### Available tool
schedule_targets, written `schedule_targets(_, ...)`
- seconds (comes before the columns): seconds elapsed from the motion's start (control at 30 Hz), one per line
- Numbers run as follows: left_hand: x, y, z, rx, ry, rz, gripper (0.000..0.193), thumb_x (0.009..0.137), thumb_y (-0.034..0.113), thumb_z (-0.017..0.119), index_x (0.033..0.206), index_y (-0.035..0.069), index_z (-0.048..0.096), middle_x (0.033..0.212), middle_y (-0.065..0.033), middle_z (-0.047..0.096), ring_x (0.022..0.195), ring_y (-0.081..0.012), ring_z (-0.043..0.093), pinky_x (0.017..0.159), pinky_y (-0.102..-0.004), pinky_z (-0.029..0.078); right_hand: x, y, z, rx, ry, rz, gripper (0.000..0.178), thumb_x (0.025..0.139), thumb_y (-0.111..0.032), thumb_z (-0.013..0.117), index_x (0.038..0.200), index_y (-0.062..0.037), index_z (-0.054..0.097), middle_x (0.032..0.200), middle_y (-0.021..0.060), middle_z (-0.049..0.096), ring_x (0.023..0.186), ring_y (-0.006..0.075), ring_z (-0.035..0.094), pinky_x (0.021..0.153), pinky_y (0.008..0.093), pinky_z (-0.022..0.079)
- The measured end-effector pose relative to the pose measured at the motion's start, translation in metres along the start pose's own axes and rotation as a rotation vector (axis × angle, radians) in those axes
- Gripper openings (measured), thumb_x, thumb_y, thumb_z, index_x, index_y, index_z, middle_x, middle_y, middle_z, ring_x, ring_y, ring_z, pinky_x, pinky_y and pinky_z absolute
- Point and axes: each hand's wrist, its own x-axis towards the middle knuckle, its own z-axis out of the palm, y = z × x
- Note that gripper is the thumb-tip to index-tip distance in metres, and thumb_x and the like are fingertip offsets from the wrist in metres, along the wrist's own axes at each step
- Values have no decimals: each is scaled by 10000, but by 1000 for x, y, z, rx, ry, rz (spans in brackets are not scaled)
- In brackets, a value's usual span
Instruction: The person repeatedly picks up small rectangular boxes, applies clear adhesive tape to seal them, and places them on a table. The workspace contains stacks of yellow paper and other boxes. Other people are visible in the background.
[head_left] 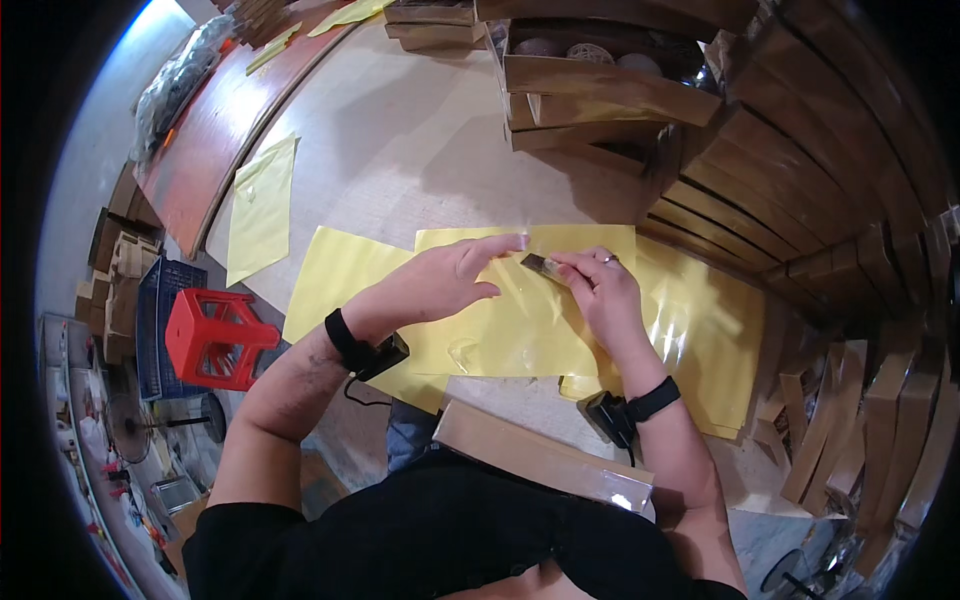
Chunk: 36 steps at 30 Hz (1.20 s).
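Observation:
Pinched in my right hand (605, 290) is a small flat tool with a dark end (541, 265); its exact kind is hard to make out. The tool is held over a yellow sheet (500, 330) that looks shiny in places, as if clear film lies on it. My left hand (455, 275) hovers over the same sheet with thumb and fingers apart, its fingertips close to the tool. More yellow sheets (335, 285) spread out on the left, and a glossy yellow stack (705, 340) lies on the right. A long brown cardboard box (530, 455) rests against my body at the table's near edge.
Brown boxes (800, 170) are stacked high along the right side. An open box (610, 75) with round items stands at the back. Another yellow sheet (262, 210) lies on the table (400, 130) at left. A red stool (215, 340) and blue crate (165, 330) are beyond the table's left edge.

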Motion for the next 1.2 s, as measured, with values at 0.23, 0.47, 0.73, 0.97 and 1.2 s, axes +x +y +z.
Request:
schedule_targets(0.23,-3,-10,12,81,33,82,583,864,85,657,1400,65,431,1249,-140,609,1197,-319,554,1042,-384,437,0,-7,-4,16,-64,11,157,893,-196,675,1024,-144,744,878,93,659,758,266,644,689,352,518)
schedule_targets(0.47,-1,-12,6,-205,99,127,605,892,140,661,1410,68,355,1332,-167,494,1109,-297,621,936,-395,496,3,-2,2,82,83,51,167,905,-206,654,1020,-119,738,876,107,661,788,291,649,702,369,517)
schedule_targets(0.73,25,7,-9,167,118,151,821,817,2,693,1489,109,235,1501,-181,343,1113,-316,632,920,-425,521,4,10,12,-5,156,-5,152,884,-216,679,994,-136,746,813,93,653,759,292,645,662,381,517)
schedule_targets(0.97,36,-21,11,166,187,425,925,766,-30,713,1520,180,219,1553,-164,284,1133,-332,613,932,-414,525,3,0,10,-132,75,37,171,882,-246,682,1018,-171,754,811,82,651,759,276,646,658,385,519)
schedule_targets(1.2,31,-14,4,359,78,224,929,777,-14,730,1520,163,201,1545,-175,309,1102,-262,635,926,-390,527,2,-5,3,-159,-2,43,206,897,-249,657,1065,-168,745,835,77,657,781,269,651,681,384,522)
